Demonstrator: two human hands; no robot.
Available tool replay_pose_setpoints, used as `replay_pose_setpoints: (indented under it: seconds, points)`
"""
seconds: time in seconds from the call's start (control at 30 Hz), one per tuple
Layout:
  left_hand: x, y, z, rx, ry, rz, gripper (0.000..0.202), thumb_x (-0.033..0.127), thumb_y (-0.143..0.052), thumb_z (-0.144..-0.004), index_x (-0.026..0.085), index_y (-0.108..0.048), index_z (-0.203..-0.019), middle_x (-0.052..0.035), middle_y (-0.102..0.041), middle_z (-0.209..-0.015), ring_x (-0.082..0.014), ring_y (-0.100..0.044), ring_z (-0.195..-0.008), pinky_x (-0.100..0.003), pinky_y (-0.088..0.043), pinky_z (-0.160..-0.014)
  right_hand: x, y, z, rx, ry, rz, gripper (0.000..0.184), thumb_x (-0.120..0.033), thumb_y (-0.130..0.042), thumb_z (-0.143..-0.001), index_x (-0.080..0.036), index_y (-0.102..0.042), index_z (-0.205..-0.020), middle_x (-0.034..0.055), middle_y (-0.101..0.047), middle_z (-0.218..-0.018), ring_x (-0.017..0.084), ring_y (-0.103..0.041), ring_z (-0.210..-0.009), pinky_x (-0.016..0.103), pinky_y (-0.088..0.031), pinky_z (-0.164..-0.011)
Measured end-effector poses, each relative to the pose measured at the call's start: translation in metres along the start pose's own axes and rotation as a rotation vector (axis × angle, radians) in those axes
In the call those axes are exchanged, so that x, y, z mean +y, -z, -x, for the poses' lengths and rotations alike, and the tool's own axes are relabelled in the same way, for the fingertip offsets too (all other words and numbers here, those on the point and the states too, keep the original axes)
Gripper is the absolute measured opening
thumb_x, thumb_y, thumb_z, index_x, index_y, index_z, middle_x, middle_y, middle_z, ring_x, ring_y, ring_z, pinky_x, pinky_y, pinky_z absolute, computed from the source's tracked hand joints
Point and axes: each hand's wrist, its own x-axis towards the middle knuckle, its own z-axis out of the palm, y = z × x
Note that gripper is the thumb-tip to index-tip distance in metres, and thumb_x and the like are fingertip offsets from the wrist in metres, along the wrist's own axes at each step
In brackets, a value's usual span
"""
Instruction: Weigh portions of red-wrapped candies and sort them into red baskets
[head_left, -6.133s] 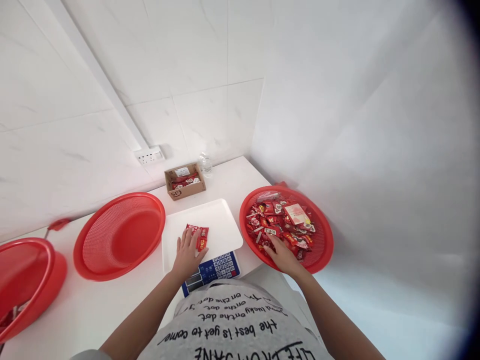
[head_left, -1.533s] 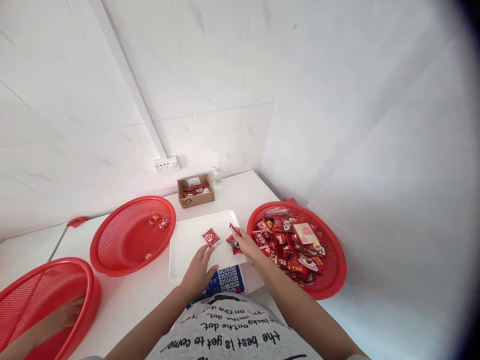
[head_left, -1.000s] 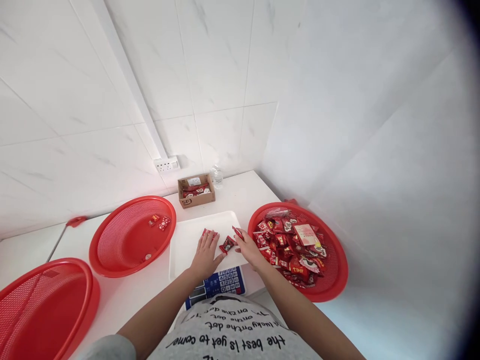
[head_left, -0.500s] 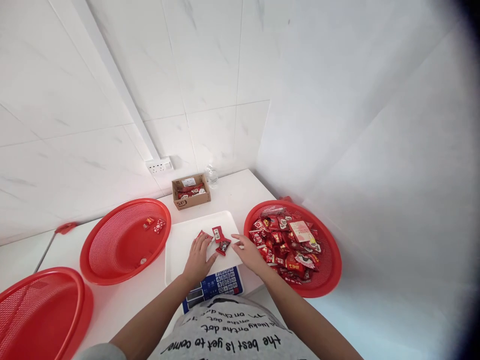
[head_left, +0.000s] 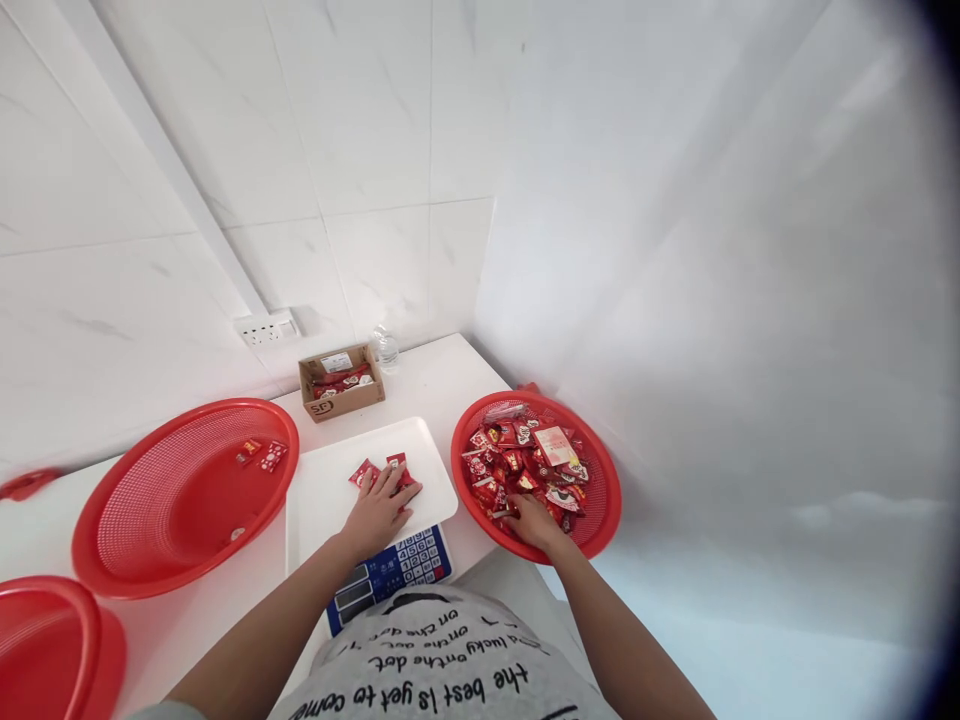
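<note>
My left hand (head_left: 376, 515) lies palm down with fingers spread over a few small red snack packets (head_left: 365, 472) on the white scale tray (head_left: 313, 470). Parts of these packets are covered by the fingers. My right hand (head_left: 531, 520) reaches into the near side of a red plastic basket (head_left: 611, 500) at the right. Its fingers point down among many red-wrapped packets (head_left: 529, 460), touching the pile. The fingertips are partly hidden, so whether they grip a packet cannot be made out. Below the tray shows the scale's blue keypad panel (head_left: 390, 570).
Left of the scale stands a red basket (head_left: 112, 520) with a few packets inside. Another red basket (head_left: 90, 640) is cut off at the lower left. A small cardboard box (head_left: 349, 402) with red packets and a clear plastic item (head_left: 385, 350) stand near the tiled wall.
My right hand has left the tray and moved into the right basket. My left hand has shifted over the packets on the tray. The view has turned slightly to the right.
</note>
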Motion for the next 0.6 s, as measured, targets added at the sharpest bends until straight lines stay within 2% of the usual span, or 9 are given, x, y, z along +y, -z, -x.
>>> replay_pose_setpoints:
  seconds: [0.27, 0.43, 0.6]
  points:
    - [-0.015, 0.005, 0.033, -0.007, 0.004, 0.058, 0.042, 0.026, -0.052, -0.082, 0.035, -0.058, -0.123, -0.0041, -0.035, -0.15, -0.0311, -0.026, -0.139, -0.061, -0.019, -0.11, -0.01, 0.004, -0.009, 0.046, -0.072, 0.014, 0.038, -0.028, -0.048, -0.084, -0.017, -0.053, -0.121, 0.0131, -0.062, -0.12, 0.024, -0.057, -0.111, 0.03, -0.041, -0.085]
    - [-0.014, 0.0, 0.051, 0.132, 0.036, 0.09, 0.04, 0.036, -0.047, -0.087, 0.032, -0.056, -0.126, -0.006, -0.037, -0.149, -0.0314, -0.024, -0.14, -0.061, -0.024, -0.108, -0.021, 0.005, -0.017, 0.029, -0.119, 0.051, 0.038, -0.035, -0.051, -0.083, -0.017, -0.055, -0.116, 0.0151, -0.06, -0.122, 0.028, -0.057, -0.111, 0.034, -0.043, -0.083]
    - [-0.015, -0.011, 0.059, 0.29, 0.045, 0.124, 0.036, 0.038, -0.047, -0.087, 0.031, -0.06, -0.12, -0.0054, -0.047, -0.142, -0.0309, -0.031, -0.137, -0.06, -0.031, -0.106, -0.038, -0.003, -0.025, 0.041, -0.184, 0.131, 0.054, -0.036, -0.062, -0.073, -0.016, -0.051, -0.122, 0.018, -0.054, -0.13, 0.031, -0.05, -0.12, 0.041, -0.041, -0.091]
